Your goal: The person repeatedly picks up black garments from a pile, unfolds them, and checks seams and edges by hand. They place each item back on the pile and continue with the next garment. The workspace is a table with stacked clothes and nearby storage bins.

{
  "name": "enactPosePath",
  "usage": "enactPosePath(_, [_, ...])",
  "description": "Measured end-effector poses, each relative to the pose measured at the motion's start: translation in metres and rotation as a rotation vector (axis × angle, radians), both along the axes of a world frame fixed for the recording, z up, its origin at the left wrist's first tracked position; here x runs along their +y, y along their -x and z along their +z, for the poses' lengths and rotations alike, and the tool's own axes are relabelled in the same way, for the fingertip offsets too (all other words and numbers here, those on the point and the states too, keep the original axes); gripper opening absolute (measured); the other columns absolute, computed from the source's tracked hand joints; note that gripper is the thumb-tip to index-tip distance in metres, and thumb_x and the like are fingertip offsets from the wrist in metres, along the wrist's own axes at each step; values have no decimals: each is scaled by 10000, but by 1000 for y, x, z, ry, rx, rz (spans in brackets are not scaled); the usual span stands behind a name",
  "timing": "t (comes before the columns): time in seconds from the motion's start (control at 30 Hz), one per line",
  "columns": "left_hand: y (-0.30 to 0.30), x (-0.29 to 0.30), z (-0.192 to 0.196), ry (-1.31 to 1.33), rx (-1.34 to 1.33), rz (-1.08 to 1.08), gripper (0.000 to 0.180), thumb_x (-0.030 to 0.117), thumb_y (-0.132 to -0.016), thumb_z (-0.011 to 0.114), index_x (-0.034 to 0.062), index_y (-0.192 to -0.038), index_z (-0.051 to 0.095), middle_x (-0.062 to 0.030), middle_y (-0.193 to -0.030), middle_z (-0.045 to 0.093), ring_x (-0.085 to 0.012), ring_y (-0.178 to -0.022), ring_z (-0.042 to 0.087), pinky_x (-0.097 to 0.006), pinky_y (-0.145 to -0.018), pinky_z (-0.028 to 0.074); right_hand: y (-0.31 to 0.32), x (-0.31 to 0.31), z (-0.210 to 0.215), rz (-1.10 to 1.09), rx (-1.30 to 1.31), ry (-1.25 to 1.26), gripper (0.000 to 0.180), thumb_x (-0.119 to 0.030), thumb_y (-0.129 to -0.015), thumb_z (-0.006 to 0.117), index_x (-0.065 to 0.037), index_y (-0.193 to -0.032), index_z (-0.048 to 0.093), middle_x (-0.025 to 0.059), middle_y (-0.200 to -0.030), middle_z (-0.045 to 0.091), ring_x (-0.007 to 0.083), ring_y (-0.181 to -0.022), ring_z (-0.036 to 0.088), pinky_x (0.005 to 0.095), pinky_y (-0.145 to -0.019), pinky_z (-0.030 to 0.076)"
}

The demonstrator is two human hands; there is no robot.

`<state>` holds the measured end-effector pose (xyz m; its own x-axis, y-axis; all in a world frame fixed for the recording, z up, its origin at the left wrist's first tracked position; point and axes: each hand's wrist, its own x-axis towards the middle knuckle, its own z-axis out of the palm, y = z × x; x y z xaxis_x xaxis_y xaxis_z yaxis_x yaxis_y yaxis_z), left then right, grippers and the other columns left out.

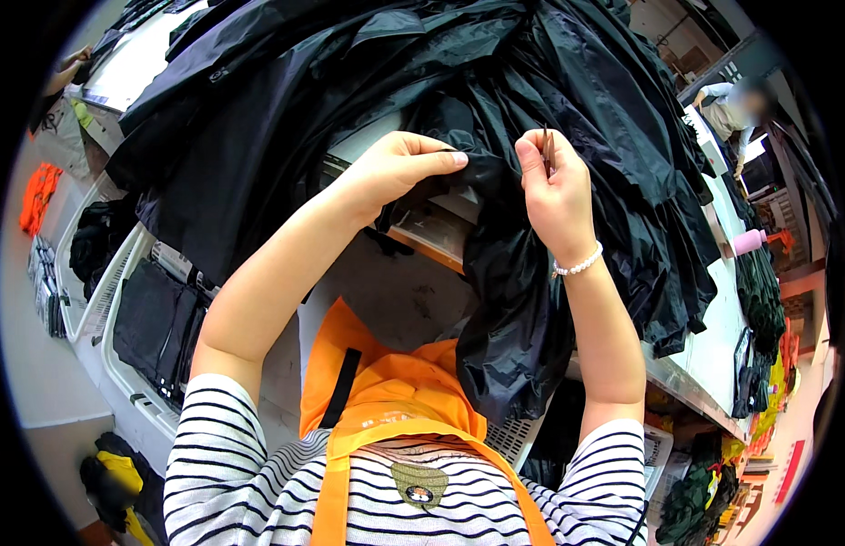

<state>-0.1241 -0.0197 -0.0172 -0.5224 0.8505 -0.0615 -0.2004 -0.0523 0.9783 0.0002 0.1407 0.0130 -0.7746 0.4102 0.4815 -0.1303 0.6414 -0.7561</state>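
A large heap of shiny black fabric spreads over the table in front of me and hangs off its near edge. My left hand pinches a bit of this fabric between thumb and fingers. To its right, my right hand is closed round small metal thread snips, whose dark blades point away from me. The snips are apart from the piece in my left hand. A fold of the cloth drops between my arms toward my orange apron.
White plastic baskets with folded black cloth stand at the left. On the right, a pink thread cone sits at the white table's edge. A co-worker is at the far right; another person's hand shows far left.
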Motion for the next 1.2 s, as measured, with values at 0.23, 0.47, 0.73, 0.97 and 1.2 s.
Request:
enactPosePath(0.23, [-2,14,2,31,84,123,236,234,-812,727,18,-904,715,-45,-856,697,-91,-739,634,-226,-715,500,-6,0,13,11,-75,-132,217,-178,-896,652,21,-935,576,62,-801,581,85,-645,476,239,-596,417])
enactPosePath(0.47, [-2,18,5,21,14,176,231,243,-814,709,19,-871,702,-56,-816,688,-101,-711,631,-239,-677,499,-54,-37,10,55,-105,-192,240,-166,-916,582,-5,-1059,474,146,-909,536,278,-767,587,344,-718,478])
enactPosePath(0.73, [-4,16,8,9,14,177,207,226,-829,684,21,-857,695,-54,-794,684,-99,-676,623,-228,-652,496,-27,-22,-18,-5,34,-162,195,-97,-859,675,20,-978,573,126,-920,569,232,-773,622,299,-690,510])
enactPosePath(0.97, [0,16,4,19,33,160,200,210,-832,677,16,-868,708,-54,-817,690,-91,-717,621,-225,-683,479,-12,-23,-19,12,85,-181,175,-84,-847,680,9,-959,583,115,-903,580,227,-742,626,306,-660,509])
enactPosePath(1.2, [-3,11,7,48,19,125,193,196,-832,690,11,-884,706,-54,-859,691,-83,-711,620,-215,-683,490,-15,-20,-11,-2,50,-153,133,-63,-837,683,-1,-918,597,106,-860,586,189,-714,614,283,-630,493])
